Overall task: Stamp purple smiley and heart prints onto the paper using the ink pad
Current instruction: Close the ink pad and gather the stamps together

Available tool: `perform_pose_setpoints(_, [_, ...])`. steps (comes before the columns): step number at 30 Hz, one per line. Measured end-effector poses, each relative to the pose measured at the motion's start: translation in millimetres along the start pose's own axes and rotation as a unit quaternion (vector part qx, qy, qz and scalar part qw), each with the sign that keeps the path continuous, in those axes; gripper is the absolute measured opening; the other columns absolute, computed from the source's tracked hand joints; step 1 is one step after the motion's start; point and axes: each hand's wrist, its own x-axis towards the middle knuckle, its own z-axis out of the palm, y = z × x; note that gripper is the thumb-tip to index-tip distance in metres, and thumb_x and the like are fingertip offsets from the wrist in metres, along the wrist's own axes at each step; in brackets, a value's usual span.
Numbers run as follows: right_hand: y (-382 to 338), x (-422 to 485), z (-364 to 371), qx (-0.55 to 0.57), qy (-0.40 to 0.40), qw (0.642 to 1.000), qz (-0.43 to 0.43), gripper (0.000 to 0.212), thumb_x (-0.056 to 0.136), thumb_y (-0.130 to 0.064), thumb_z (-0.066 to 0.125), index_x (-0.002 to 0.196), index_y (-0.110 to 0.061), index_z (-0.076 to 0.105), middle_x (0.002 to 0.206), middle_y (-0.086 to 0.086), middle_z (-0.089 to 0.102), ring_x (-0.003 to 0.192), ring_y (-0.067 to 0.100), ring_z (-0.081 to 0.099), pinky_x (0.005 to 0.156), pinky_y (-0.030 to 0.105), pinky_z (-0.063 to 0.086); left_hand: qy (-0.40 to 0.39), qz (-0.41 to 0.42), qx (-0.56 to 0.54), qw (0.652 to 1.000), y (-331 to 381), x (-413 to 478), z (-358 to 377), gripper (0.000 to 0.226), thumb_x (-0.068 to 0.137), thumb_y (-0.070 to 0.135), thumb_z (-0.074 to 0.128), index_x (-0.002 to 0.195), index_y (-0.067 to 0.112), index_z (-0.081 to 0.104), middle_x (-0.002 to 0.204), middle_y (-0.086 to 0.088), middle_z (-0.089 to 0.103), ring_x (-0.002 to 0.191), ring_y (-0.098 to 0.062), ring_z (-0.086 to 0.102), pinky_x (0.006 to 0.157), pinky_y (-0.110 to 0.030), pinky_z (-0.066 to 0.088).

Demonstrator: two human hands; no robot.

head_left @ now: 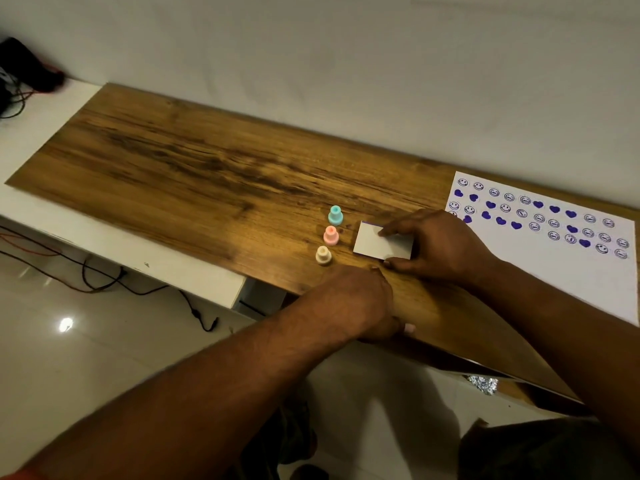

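White paper [568,271] at right end of wooden tabletop [194,174], lying flat; rows of purple smileys and solid hearts fill its upper part, lower part blank. Ink pad [382,244] closed, white lid up, purple edge showing, just left of paper. Right hand [436,245] grips it, fingers on top, thumb at near edge. Left hand [360,303] rests knuckles-up on tabletop; grip unclear. Blue stamp [335,215], pink stamp [331,235], cream stamp [323,255] upright in a row left of pad.
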Motion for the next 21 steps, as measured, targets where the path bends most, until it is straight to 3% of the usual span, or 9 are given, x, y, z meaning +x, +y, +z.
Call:
perform_pose_setpoints(3, [0,-1,1,-0.001,-0.005,1.0,0.007,0.062,0.085,-0.054,0.081,0.141,-0.033,0.065,0.14,-0.003,0.069,0.123,0.021,0.064,0.088,0.03,0.055,-0.019,-0.018,-0.035,0.999,-2,2,-6,0.078,0.094,0.078,0.046,0.139,0.014,0.056,0.132,-0.009,0.064,0.12,-0.027,0.06,0.087,-0.043,0.039])
perform_pose_setpoints(5, [0,-1,2,-0.005,-0.008,1.0,0.001,0.064,0.086,-0.053,0.08,0.144,-0.031,0.063,0.142,-0.002,0.068,0.126,0.02,0.063,0.092,0.032,0.054,-0.009,-0.034,-0.054,0.998,-4,7,-6,0.089,0.092,0.08,0.048,0.148,0.011,0.047,0.142,-0.011,0.059,0.127,-0.029,0.057,0.097,-0.046,0.043])
perform_pose_setpoints(8, [-3,-1,3,-0.023,-0.017,1.0,-0.007,0.062,0.093,-0.052,0.072,0.149,-0.032,0.058,0.153,-0.006,0.058,0.14,0.019,0.053,0.109,0.04,0.05,0.003,-0.059,-0.065,0.996,-5,12,-4,0.116,0.089,0.082,0.051,0.165,0.005,0.008,0.157,-0.016,0.046,0.139,-0.034,0.05,0.108,-0.05,0.041])
perform_pose_setpoints(11, [-3,-3,4,-0.048,-0.034,0.998,-0.018,0.058,0.101,-0.049,0.061,0.156,-0.036,0.048,0.164,-0.01,0.044,0.152,0.018,0.039,0.117,0.046,0.043,-0.031,-0.073,-0.065,0.995,-3,19,-3,0.125,0.087,0.081,0.054,0.164,0.006,-0.01,0.158,-0.018,0.045,0.14,-0.036,0.049,0.115,-0.055,0.035])
perform_pose_setpoints(15, [3,-3,-2,-0.067,-0.041,0.997,-0.024,0.057,0.105,-0.04,0.056,0.159,-0.04,0.039,0.169,-0.013,0.033,0.157,0.02,0.029,0.119,0.053,0.036,-0.03,-0.066,-0.057,0.996,-2,25,-1,0.124,0.087,0.081,0.055,0.165,0.01,-0.01,0.155,-0.017,0.048,0.138,-0.037,0.05,0.113,-0.055,0.036])
perform_pose_setpoints(21, [1,-1,-10,-0.117,-0.006,0.993,-0.004,0.06,0.1,-0.024,0.066,0.154,-0.041,0.049,0.16,0.008,0.042,0.148,0.035,0.036,0.11,0.052,0.041,-0.009,-0.054,-0.066,0.996,-6,30,-6,0.116,0.088,0.08,0.056,0.167,0.019,-0.004,0.16,-0.015,0.043,0.139,-0.035,0.049,0.107,-0.049,0.043])
